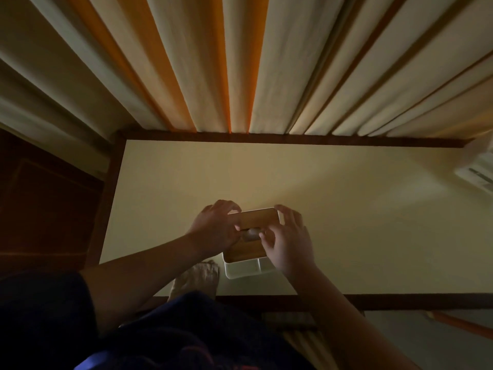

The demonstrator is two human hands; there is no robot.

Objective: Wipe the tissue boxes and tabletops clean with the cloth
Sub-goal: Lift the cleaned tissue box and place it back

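A white tissue box [244,268] with a wooden lid [257,218] stands near the front edge of the cream tabletop [293,177]. A tissue shows at the slot in the lid. My left hand [216,227] grips the lid's left end and my right hand [289,243] holds its right side; both sit on top of the box. A beige cloth [196,279] lies crumpled on the table just left of the box, below my left forearm, and no hand touches it.
The table has a dark wooden frame [266,137]. Cream and orange curtains [213,62] hang right behind it. A white object [477,169] sits at the table's far right end. Dark wooden floor or furniture lies to the left.
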